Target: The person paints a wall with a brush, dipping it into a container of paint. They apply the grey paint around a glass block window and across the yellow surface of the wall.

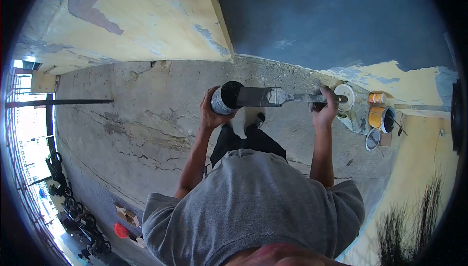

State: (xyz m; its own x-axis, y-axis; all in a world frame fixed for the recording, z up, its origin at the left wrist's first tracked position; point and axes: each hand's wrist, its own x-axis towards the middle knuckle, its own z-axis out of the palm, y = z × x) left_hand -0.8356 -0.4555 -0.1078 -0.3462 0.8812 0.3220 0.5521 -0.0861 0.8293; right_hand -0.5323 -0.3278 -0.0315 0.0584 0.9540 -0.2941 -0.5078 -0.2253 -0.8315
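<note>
- A cracked concrete floor (141,124).
- A peeling yellow and blue wall (146,27).
- Yellow tins (376,117) near the wall, with a loose lid (372,139) just beside them.

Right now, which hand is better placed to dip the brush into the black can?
Right, probably. The right hand grips the brush by its handle, bristles lying at the mouth of the can. The left hand is wrapped around that can, so it only steadies.

Can (224,99): silver outside, black inside. Brush (265,97): black bristles, grey paint-smeared handle. Wall (317,17): dark blue-grey w/ pale yellow patches, mauve blotches top left. Floor (146,115): grey concrete, dark crack lines. Shirt (253,202): heather grey. Tins (376,117): yellow-orange. Lid (345,89): white.
</note>
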